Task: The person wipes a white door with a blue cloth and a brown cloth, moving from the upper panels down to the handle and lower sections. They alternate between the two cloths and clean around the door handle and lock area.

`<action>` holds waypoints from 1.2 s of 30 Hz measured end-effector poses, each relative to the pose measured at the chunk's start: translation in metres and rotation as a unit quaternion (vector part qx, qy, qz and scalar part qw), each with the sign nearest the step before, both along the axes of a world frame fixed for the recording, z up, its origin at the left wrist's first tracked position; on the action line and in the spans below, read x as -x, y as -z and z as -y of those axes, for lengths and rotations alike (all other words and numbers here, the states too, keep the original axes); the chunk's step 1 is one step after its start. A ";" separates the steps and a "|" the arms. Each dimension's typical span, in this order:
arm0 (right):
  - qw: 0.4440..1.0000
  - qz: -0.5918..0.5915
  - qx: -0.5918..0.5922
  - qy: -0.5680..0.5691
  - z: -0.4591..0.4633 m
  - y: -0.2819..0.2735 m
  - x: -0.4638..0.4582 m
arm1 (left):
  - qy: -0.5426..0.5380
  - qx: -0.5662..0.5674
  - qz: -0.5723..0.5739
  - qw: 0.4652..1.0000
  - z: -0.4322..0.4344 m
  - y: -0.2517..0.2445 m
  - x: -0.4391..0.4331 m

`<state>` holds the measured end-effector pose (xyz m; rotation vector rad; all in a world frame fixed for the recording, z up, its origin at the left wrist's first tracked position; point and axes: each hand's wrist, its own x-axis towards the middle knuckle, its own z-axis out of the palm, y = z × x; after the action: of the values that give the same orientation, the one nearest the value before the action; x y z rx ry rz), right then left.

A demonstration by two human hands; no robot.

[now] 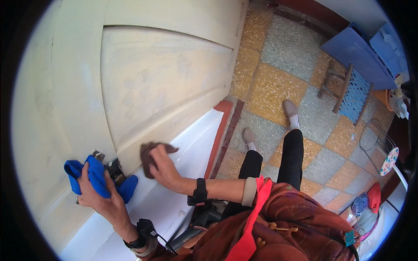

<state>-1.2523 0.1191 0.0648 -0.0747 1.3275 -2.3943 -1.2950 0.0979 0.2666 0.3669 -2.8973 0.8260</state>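
A cream painted panelled door (156,75) fills the left of the view. My left hand (98,192) grips a bright blue cloth (98,179) at the door's edge, beside a dark metal latch or lock (115,169) that the cloth partly hides. Further right, my right hand (163,166) presses a brown cloth (148,160) on the door's edge strip; this hand and cloth are slightly blurred. Both wrists wear black straps with small devices.
Checkered terrazzo floor tiles (277,88) lie under my feet. At right stand a stool with a blue woven seat (354,94), a blue folded panel (359,55) and a wire-legged stool (390,161). A white wall (196,143) with a red border adjoins the door.
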 end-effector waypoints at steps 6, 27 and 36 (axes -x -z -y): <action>0.954 -0.288 0.015 0.084 -0.024 0.038 0.023 | -0.005 0.000 0.014 1.000 -0.001 -0.004 0.000; 0.902 0.323 -0.272 0.094 -0.047 0.557 0.104 | 0.091 0.060 -0.062 0.992 0.001 0.026 0.014; 0.932 0.302 -0.193 0.052 -0.027 0.631 0.144 | -0.004 -0.054 -0.146 0.988 -0.009 0.048 0.016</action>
<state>-1.3960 0.1461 -0.5659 0.7928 1.4647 -1.9337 -1.3106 0.1072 0.2187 0.4661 -2.6736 0.5614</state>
